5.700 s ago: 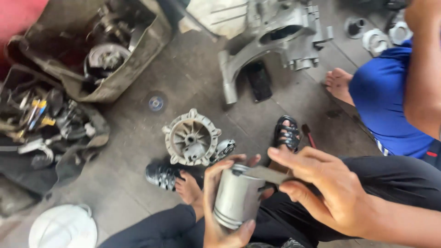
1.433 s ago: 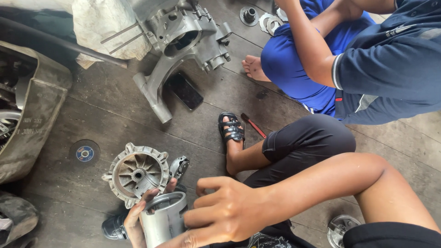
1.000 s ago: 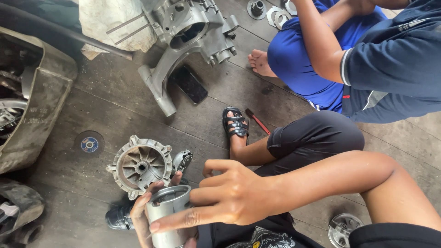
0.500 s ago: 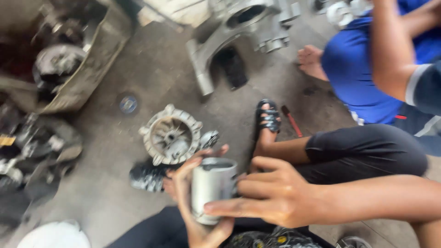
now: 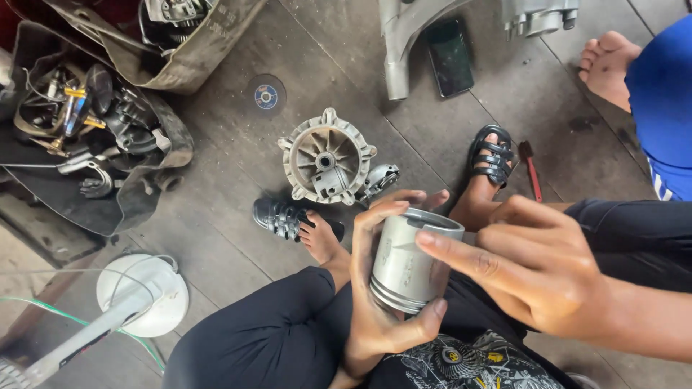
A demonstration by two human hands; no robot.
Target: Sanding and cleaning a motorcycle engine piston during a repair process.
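Head camera looks steeply down, close above floor [image 5: 216, 209]

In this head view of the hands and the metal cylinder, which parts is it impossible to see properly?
- Metal cylinder, head view: its far side is covered by the left hand, its inside hidden by its own wall.
- Right hand: the palm faces away.
- Engine casing: cut off by the top edge.
- Person in blue: cut off by the right edge.

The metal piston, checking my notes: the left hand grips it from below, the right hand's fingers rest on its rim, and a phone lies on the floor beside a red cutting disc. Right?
Not quite. The disc is dark grey with a blue centre, not red, and lies well left of the phone, as the head view shows. The left hand does grip the piston, with the right hand at its rim.
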